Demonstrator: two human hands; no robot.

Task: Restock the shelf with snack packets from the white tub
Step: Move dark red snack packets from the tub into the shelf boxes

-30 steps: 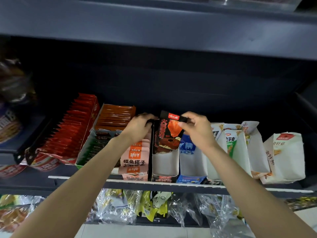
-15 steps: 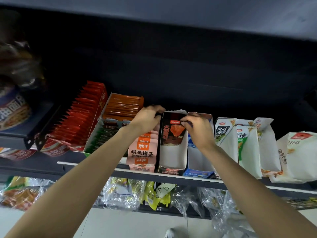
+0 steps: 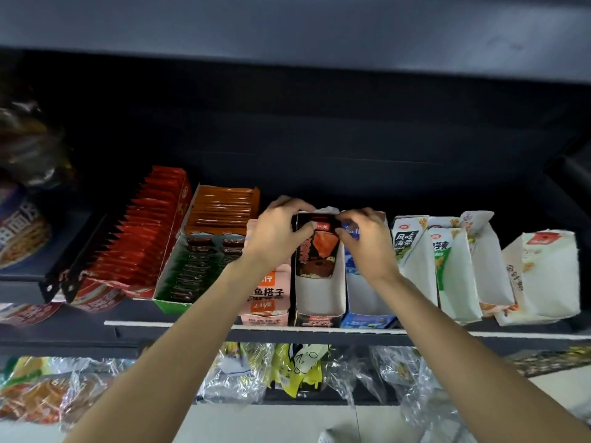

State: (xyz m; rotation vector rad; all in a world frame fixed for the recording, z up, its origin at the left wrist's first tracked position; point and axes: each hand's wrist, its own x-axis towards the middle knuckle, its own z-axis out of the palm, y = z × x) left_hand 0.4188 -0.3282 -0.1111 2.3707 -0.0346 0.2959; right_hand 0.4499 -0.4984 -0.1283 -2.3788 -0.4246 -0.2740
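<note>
A black snack packet (image 3: pixel 318 254) with an orange picture stands in a white-lined display box (image 3: pixel 319 298) on the dark shelf (image 3: pixel 319 334). My left hand (image 3: pixel 276 235) grips the packet's top left corner. My right hand (image 3: pixel 367 243) pinches its top right corner. The packet's lower part sits inside the box, upright and leaning back slightly. The white tub is not in view.
Left of the box stand a pink carton (image 3: pixel 267 295), a green box of dark packets (image 3: pixel 195 266) and a row of red packets (image 3: pixel 134 238). On the right are a blue box (image 3: pixel 364 302) and several white cartons (image 3: pixel 447 266). Clear-wrapped snacks (image 3: pixel 240 375) hang below.
The packet has gone from being held above the box to sitting down inside it. Both hands have stayed on its top edge. The view has shifted slightly.
</note>
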